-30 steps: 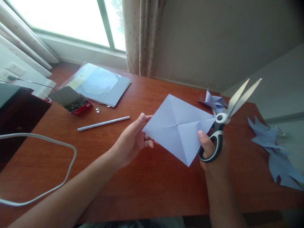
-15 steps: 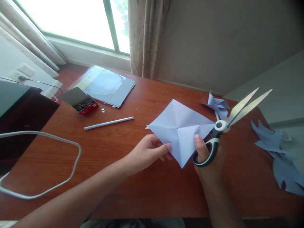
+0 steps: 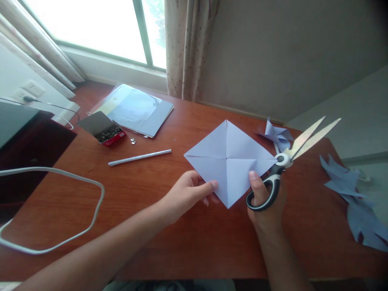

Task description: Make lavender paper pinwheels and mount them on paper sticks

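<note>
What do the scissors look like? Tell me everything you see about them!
The scissors have two pale, metal-looking blades, a white joint with a dark centre, and a black-and-white handle loop. The right hand holds them above the table, thumb through that loop, blades spread, pointing up and right in the picture. A corner of the paper meets the joint in view; I can't tell whether they touch.

Paper (image 3: 222, 167) left of scissors (image 3: 284, 160), rod (image 3: 140, 157) on table (image 3: 194, 254) further left, folder (image 3: 136, 110) behind rod

a creased paper square (image 3: 222, 151) is held cornerwise beside parted scissors (image 3: 283, 160).
</note>
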`<state>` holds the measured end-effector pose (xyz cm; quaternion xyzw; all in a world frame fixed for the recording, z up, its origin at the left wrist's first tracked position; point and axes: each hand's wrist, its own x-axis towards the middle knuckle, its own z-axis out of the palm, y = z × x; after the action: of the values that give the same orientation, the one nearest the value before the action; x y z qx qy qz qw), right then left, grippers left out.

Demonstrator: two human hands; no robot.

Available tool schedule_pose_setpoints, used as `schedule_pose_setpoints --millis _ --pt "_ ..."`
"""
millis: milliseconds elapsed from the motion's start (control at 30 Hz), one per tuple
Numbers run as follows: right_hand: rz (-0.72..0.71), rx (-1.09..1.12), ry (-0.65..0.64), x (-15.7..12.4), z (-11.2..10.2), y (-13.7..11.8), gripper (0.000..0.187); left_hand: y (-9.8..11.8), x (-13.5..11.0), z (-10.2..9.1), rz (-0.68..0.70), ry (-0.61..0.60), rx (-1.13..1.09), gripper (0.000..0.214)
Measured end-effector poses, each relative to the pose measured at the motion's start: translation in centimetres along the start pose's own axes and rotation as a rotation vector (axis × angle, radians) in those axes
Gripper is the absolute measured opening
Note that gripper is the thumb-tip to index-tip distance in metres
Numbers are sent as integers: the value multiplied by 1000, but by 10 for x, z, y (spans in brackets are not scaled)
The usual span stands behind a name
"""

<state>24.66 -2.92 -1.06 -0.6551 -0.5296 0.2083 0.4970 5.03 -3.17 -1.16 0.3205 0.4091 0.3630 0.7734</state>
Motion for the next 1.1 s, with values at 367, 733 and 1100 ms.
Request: schedule_pose_setpoints --millis 367,733,1100 --pt "175 335 -320 1 4 -9 18 6 2 -5 90 173 95 30" --pt "293 481 -838 2 -3 -12 43 29 2 -24 411 569 5 20" --pt "344 362 -1037 -2 -4 -10 51 28 1 -24 454 583 12 21"
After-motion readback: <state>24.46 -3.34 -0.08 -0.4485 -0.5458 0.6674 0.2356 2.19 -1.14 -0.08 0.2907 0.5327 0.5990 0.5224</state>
